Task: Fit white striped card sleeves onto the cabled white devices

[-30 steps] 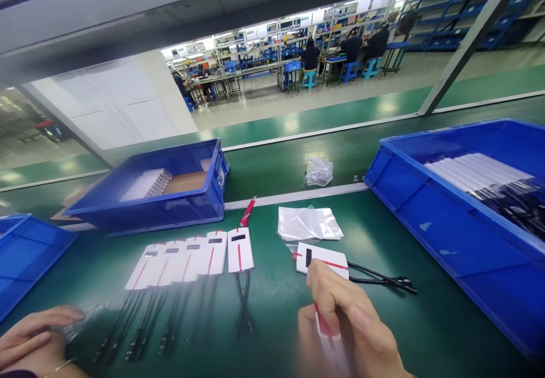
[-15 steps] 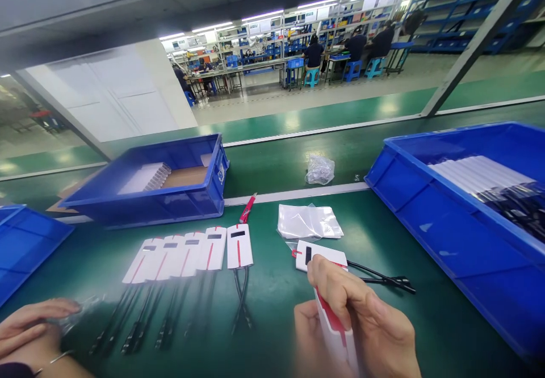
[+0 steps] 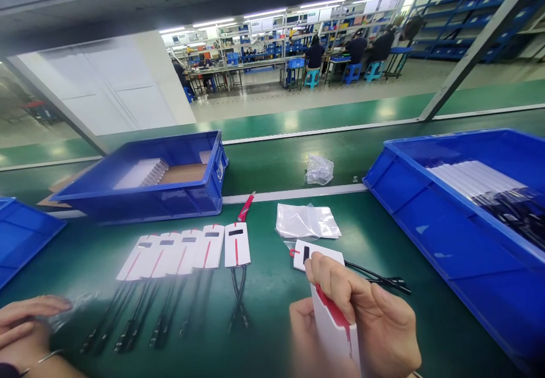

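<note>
My right hand (image 3: 370, 315) is closed around a white box (image 3: 330, 321) with a red inner face, its fingers curled over the red part. On the box's other side, my left hand (image 3: 301, 315) grips it low down; part of that hand is blurred and hidden. Just beyond lies a flat white box (image 3: 323, 250) with a dark window, a red loop and black cables (image 3: 374, 276). To the left, a similar box (image 3: 237, 244) rests with crossed cables, beside an overlapping row of white boxes (image 3: 170, 256) with red stripes.
A co-worker's hand (image 3: 29, 315) rests at the left edge near clear plastic. Clear bags (image 3: 306, 222), a red cutter (image 3: 246, 208) and crumpled plastic (image 3: 319, 169) lie ahead. Blue bins stand left (image 3: 145, 202) and right (image 3: 443, 242), holding white packages.
The view has shifted slightly. The white box in my hands is a little more upright, with more of its side showing; both hands still hold it.
</note>
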Demonstrator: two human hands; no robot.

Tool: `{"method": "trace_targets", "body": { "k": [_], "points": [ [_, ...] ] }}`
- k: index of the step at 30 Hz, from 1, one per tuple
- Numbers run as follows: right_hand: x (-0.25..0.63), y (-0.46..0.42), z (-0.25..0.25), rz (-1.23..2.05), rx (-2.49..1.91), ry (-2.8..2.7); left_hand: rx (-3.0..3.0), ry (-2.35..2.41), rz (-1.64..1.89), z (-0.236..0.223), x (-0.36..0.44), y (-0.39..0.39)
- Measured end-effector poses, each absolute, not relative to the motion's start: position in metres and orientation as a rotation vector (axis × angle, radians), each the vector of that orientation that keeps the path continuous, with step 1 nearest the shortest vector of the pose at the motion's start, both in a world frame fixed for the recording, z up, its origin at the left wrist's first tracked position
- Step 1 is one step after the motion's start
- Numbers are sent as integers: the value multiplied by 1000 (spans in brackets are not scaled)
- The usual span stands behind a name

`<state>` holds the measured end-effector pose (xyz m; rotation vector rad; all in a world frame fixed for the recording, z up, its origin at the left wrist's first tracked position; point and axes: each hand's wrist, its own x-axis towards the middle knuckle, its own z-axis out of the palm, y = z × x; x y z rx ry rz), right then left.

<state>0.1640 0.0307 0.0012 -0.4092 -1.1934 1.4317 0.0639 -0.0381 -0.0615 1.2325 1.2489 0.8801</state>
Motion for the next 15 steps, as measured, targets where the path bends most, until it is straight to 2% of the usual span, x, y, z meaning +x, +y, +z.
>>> {"method": "trace_targets", "body": {
  "k": [8, 15],
  "points": [
    [162, 31, 2, 1451, -341, -1159, 1264, 1252, 917, -55, 70, -33],
    [159, 30, 6, 1412, -434, -1218, 1341, 1333, 765, -56, 60, -37]
  ]
}}
